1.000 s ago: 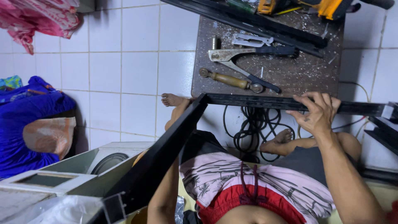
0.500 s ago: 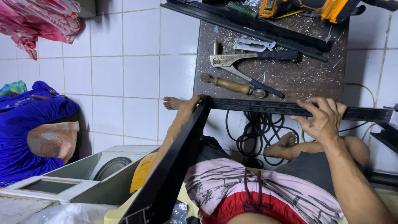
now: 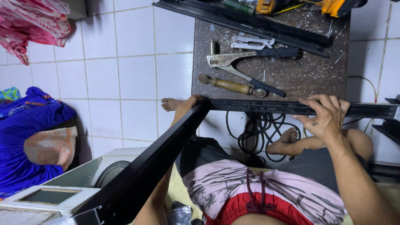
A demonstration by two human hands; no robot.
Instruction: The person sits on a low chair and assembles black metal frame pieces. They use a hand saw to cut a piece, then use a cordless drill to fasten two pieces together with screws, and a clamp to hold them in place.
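Fingers point(image 3: 321, 109) of the right hand point(image 3: 327, 118) curl over the top of a black metal frame point(image 3: 258, 107), grasping its horizontal bar just in front of a dark brown surface point(image 3: 308, 75). From the corner near the person's left foot point(image 3: 171, 104), the frame's other bar runs down toward the camera. I cannot tell how the left hand is set; it is hidden behind that bar. On the surface lie a rivet tool point(image 3: 246, 62) and a wooden-handled roller point(image 3: 231, 85). Black cable point(image 3: 254, 133) coils on the tiled floor below.
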